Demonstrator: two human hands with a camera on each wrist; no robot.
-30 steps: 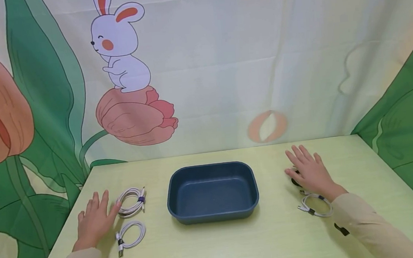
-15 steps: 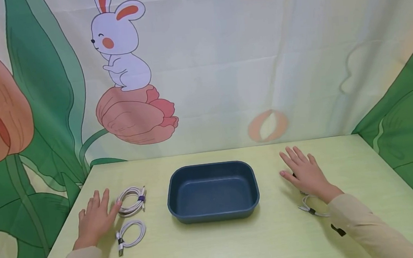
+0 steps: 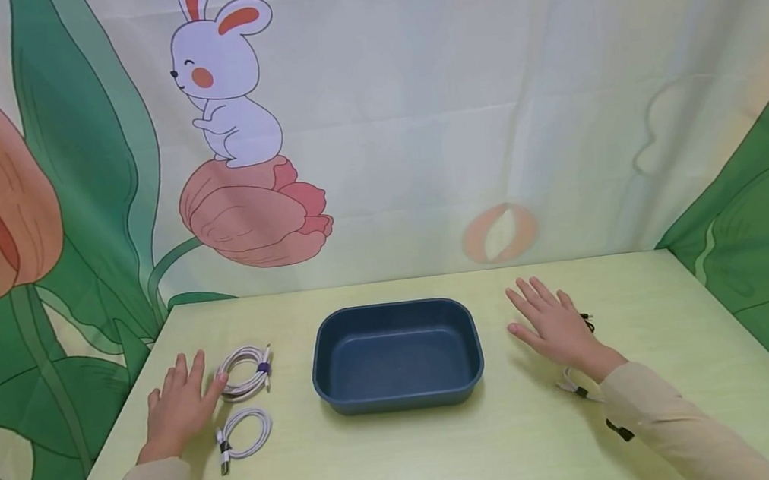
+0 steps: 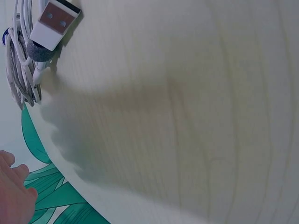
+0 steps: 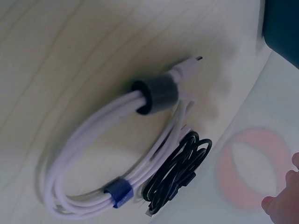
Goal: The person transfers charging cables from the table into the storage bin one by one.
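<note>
My left hand (image 3: 183, 410) is spread with fingers loosely extended, just left of a larger coil of white cable (image 3: 247, 393); its thumb overlaps the coil in the head view. A smaller white cable coil (image 3: 266, 431) lies nearer me, its USB plug (image 4: 58, 21) large in the left wrist view. On the other side, my right hand (image 3: 560, 331) holds nothing, fingers stretched out above the table. Behind it show parts of a black cable bundle (image 5: 175, 172) and a white cable coil (image 5: 117, 103) with dark straps, both largely hidden in the head view.
A dark blue rectangular bin (image 3: 402, 404) with nothing in it stands mid-table between the hands. The pale wood-grain table (image 3: 404, 467) ends at a printed curtain (image 3: 391, 155) with a rabbit and tulips behind it.
My right hand has drifted left toward the bin, and the black cable now shows to its right. More of the white coil there is covered. The left hand stays put.
</note>
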